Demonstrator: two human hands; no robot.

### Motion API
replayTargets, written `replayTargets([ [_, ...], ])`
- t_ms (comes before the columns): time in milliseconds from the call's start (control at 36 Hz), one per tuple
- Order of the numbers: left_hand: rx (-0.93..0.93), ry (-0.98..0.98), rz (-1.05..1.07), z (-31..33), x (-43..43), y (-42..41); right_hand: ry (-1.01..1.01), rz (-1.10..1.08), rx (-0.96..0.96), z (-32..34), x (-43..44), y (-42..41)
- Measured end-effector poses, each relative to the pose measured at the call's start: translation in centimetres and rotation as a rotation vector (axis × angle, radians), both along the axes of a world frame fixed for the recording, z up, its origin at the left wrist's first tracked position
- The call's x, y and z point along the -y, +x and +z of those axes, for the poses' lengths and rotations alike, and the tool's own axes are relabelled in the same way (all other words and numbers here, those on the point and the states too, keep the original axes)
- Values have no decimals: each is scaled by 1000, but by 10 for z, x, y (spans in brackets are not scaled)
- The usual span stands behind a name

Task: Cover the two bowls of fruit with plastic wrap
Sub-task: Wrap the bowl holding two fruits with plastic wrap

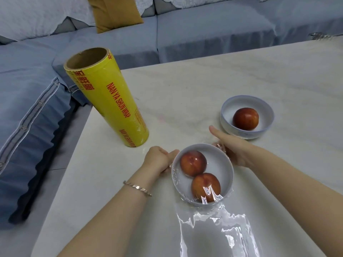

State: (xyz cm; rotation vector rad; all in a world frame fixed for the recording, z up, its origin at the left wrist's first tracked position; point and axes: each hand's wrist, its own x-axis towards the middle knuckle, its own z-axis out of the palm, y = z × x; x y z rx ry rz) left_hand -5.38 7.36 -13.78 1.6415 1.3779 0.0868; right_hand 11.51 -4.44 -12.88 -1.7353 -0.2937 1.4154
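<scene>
Sofa upholstery in blue-grey fabric (pixel 27 108) fills the left edge and the back, with a mustard cushion (pixel 115 12) leaning on it. On the pale marble-look table (pixel 222 75), a yellow roll of plastic wrap with red lettering (pixel 109 101) stands on end near the left corner, its cardboard core open at the top.

Just right of the roll, the left hand (pixel 159 160), a thin metal bracelet (pixel 137 188) on its wrist, curls its fingers against the left wall of the near white bowl (pixel 219 164) and grips it. This bowl holds two red round fruits (pixel 193 163) side by side. Clear plastic wrap (pixel 213 234) lies stretched over its mouth and trails in a glossy, wrinkled sheet across the table toward the viewer.

The right hand (pixel 232 147) reaches in at the bowl's far right side, thumb straight, fingers curled on bunched film. Beyond it, well apart, the far white bowl (pixel 230 108) sits uncovered with a single red fruit (pixel 246 118).
</scene>
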Motion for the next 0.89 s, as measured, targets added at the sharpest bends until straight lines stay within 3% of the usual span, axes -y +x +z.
replayTargets([
  [83,-65,253,-64,-2,-3,-9,18,83,-37,3,9,0],
  [222,192,659,-215,29,26,-13,173,14,132,2,22,-3],
  [278,175,605,-483,42,45,-10,238,-2,216,2,23,-6],
  [333,21,539,-724,44,60,-6,304,-29,365,2,21,-10],
  [389,-124,554,-821,39,69,-3,333,-47,584,1,20,-15],
  [472,-232,626,-859,28,71,-2,407,-38,796,0,22,-21],
  [667,-184,679,-811,19,70,-9,438,-83,941,-1,20,-25],
  [889,-184,700,-793,19,71,-6,336,-146,914,-10,17,-9],
])
